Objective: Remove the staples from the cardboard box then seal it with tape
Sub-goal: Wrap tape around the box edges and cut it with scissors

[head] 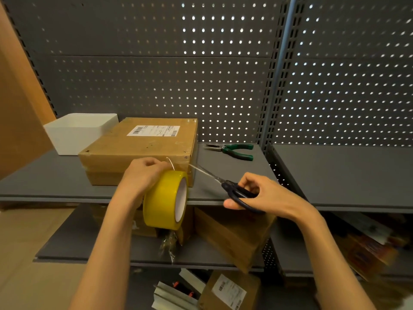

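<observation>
Head view: pliers (232, 150) and white bin (76, 135) flank cardboard box (143, 148).

box (143, 148) lay mid-frame on shelf (234, 173) | tub (76, 133) behind-left, touching box | pliers (232, 150) right of box | tape roll (166, 199) before box | scissors (225, 185) right of roll | left hand (145, 173) on roll, right hand (261, 193) on scissors

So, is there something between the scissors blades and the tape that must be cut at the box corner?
Nothing visible blocks them. The scissors in the right hand point at the box corner, beside the tape roll held by the left hand.
</observation>
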A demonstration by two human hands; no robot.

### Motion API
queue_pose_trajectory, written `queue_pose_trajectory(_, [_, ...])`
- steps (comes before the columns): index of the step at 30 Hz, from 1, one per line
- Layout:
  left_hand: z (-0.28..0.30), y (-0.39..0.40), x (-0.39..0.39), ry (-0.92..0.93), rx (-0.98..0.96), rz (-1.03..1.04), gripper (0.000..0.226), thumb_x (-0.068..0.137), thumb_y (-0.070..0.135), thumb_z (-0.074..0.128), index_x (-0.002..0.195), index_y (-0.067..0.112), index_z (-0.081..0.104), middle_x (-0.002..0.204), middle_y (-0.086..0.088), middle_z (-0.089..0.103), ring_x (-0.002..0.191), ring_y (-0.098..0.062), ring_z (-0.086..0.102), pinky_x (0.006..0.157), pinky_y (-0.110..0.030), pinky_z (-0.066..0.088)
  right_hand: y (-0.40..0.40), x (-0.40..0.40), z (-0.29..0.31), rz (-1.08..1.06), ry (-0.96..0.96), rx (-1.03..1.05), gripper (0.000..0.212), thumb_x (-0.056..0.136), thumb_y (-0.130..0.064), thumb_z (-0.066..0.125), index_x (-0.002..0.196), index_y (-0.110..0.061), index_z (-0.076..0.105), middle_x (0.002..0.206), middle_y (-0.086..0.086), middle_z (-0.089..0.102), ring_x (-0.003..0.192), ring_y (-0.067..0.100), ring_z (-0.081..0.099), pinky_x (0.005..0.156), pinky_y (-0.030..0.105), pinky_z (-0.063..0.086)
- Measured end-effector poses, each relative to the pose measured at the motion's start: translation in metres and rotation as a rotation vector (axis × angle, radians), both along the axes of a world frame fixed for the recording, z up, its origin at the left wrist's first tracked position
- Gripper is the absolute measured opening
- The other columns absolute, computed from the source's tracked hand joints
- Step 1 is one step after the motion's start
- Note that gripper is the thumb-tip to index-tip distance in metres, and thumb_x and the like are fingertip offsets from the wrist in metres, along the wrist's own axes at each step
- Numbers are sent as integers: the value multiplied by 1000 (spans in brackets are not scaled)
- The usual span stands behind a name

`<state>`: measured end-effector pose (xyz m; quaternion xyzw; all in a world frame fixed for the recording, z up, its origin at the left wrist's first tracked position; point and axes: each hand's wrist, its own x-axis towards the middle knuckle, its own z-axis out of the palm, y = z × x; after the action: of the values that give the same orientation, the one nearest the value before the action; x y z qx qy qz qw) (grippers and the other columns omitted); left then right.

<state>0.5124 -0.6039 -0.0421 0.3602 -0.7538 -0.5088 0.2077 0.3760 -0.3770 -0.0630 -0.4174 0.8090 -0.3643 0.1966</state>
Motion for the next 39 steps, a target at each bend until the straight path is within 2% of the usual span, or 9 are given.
queue_pose_trajectory(7, [6, 1, 0, -46, 7, -13, 18, 81, 36, 68, 68, 24, 64, 79, 6, 52, 71, -11, 46, 55, -25, 34, -8, -3, -1, 23, -25, 68, 75, 35, -89, 60, 82, -31, 56, 77, -6, 63, 67, 6, 56, 64, 23, 45])
queue_pose_trajectory(12, [6, 2, -1, -11, 15, -9, 12, 83, 30, 67, 73, 23, 68, 79, 9, 53, 72, -7, 45, 57, -24, 34, -19, -4, 1, 71, -57, 57, 71, 45, -82, 63, 87, -25, 58, 79, -3, 63, 69, 8, 56, 64, 23, 44])
queue_pose_trajectory(16, [4, 2, 1, 13, 27, 13, 10, 82, 28, 68, 73, 24, 70, 81, 11, 55, 74, -6, 45, 59, -25, 35, -27, -4, 4, 107, -83, 57, 67, 49, -77, 63, 89, -22, 59, 83, 0, 63, 72, 10, 56, 68, 26, 44])
queue_pose_trajectory(19, [5, 2, 1, 6, 47, 18, 13, 78, 35, 71, 69, 26, 70, 83, 9, 56, 76, -8, 47, 69, -30, 39, -33, -4, 6, 129, -114, 63, 69, 50, -76, 62, 92, -22, 59, 86, 4, 65, 74, 12, 57, 70, 27, 46])
queue_pose_trajectory(20, [6, 2, 1, -6, 48, 14, 15, 78, 38, 70, 69, 26, 70, 83, 9, 56, 76, -9, 48, 67, -30, 40, -34, -4, 7, 140, -135, 61, 70, 49, -76, 62, 92, -21, 59, 85, 4, 65, 73, 12, 58, 70, 28, 46])
queue_pose_trajectory(28, [8, -3, -2, -17, 52, 23, 16, 84, 26, 67, 67, 25, 68, 80, 4, 58, 75, -13, 51, 58, -25, 39, -43, -6, 5, 207, -296, -2, 54, 56, -59, 68, 87, -16, 60, 61, -10, 60, 52, 3, 53, 64, 22, 46])
queue_pose_trajectory(32, [6, -5, 0, -5, 49, 45, 19, 83, 24, 68, 64, 26, 69, 76, 5, 60, 73, -13, 53, 57, -24, 40, -45, -5, 6, 236, -342, -43, 44, 64, -55, 65, 81, -14, 60, 63, -6, 61, 51, 5, 52, 63, 20, 46])
queue_pose_trajectory(37, [6, -4, 1, 24, 43, 71, 18, 81, 23, 70, 63, 24, 71, 74, 5, 63, 75, -12, 54, 58, -24, 40, -48, -6, 8, 227, -326, -95, 51, 68, -53, 67, 83, -4, 65, 61, 1, 62, 47, 9, 52, 50, 18, 44])
queue_pose_trajectory(39, [6, -3, 1, 29, 43, 71, 16, 80, 23, 70, 64, 24, 72, 76, 5, 64, 77, -13, 55, 60, -24, 41, -50, -7, 8, 213, -298, -100, 47, 69, -52, 70, 78, -6, 66, 60, 3, 62, 46, 10, 51, 47, 18, 43])
